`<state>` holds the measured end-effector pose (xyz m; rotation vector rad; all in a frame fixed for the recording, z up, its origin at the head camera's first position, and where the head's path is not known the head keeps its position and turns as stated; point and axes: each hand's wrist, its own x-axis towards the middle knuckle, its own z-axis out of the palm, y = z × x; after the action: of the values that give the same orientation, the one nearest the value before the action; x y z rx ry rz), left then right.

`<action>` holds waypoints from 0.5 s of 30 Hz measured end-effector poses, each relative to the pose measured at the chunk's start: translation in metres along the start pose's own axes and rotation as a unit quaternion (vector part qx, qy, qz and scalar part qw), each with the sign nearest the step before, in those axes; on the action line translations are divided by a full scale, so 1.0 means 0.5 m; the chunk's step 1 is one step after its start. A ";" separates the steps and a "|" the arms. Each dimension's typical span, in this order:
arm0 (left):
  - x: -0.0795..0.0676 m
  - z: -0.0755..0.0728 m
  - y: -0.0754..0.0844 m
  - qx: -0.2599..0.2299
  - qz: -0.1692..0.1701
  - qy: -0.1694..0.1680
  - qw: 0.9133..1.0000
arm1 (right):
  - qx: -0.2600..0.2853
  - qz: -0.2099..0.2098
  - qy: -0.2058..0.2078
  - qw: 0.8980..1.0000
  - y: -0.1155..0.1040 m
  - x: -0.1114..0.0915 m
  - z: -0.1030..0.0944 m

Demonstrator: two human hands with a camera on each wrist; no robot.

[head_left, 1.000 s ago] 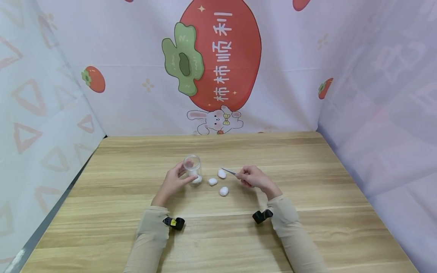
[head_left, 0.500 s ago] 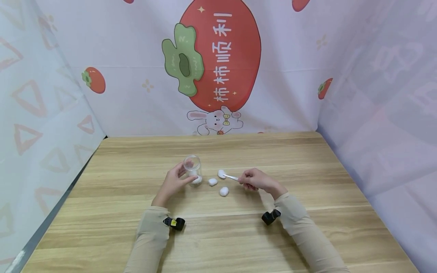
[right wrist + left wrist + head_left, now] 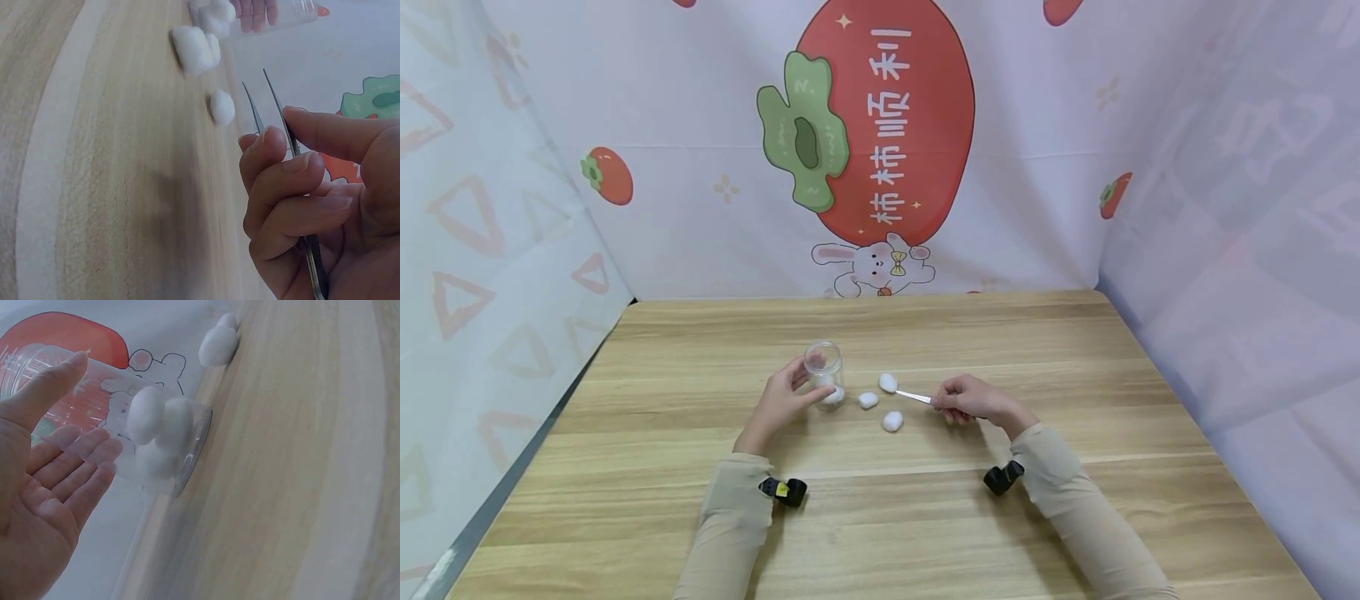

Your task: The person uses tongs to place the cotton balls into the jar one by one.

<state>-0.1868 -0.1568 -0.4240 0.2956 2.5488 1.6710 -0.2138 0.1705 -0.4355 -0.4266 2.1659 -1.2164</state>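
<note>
My left hand (image 3: 778, 404) holds a clear jar (image 3: 824, 360) upright on the table, thumb on one side and fingers on the other. Several white cotton balls (image 3: 147, 415) sit at the jar's bottom in the left wrist view. My right hand (image 3: 973, 398) grips metal tweezers (image 3: 915, 397) between thumb and fingers. In the right wrist view the tweezers' tips (image 3: 264, 71) stand apart with nothing between them. From the head, they point left, close to the farthest cotton ball (image 3: 888, 382). Two more, a middle cotton ball (image 3: 868, 400) and a nearer cotton ball (image 3: 892, 421), lie beside it.
All of this is on a wood-grain table (image 3: 880, 533). Behind it hangs a white printed cloth (image 3: 700, 225), with more cloth along both sides. A black wrist camera (image 3: 790, 492) is strapped to the left sleeve, another black camera (image 3: 1003, 477) to the right.
My right hand has drifted right and a little toward me, and the tweezers have swung so their tips sit lower, by the far cotton ball's right side. My left hand and the jar stay put.
</note>
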 end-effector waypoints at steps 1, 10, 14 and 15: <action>0.000 0.000 0.000 0.001 0.000 0.001 1.000 | -0.001 -0.002 -0.002 1.000 0.002 -0.001 -0.001; 0.016 0.005 -0.037 0.005 -0.001 0.006 1.000 | -0.020 0.033 0.007 0.999 0.016 -0.002 0.005; 0.029 0.008 -0.067 -0.001 -0.002 0.008 1.000 | -0.021 0.036 0.000 0.999 0.022 -0.004 0.008; 0.030 0.007 -0.070 -0.002 -0.002 0.008 1.000 | -0.021 0.038 -0.001 0.999 0.023 -0.005 0.009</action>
<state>-0.2048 -0.1641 -0.4571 0.2792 2.5554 1.6833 -0.2087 0.1749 -0.4461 -0.3597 2.1899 -1.1298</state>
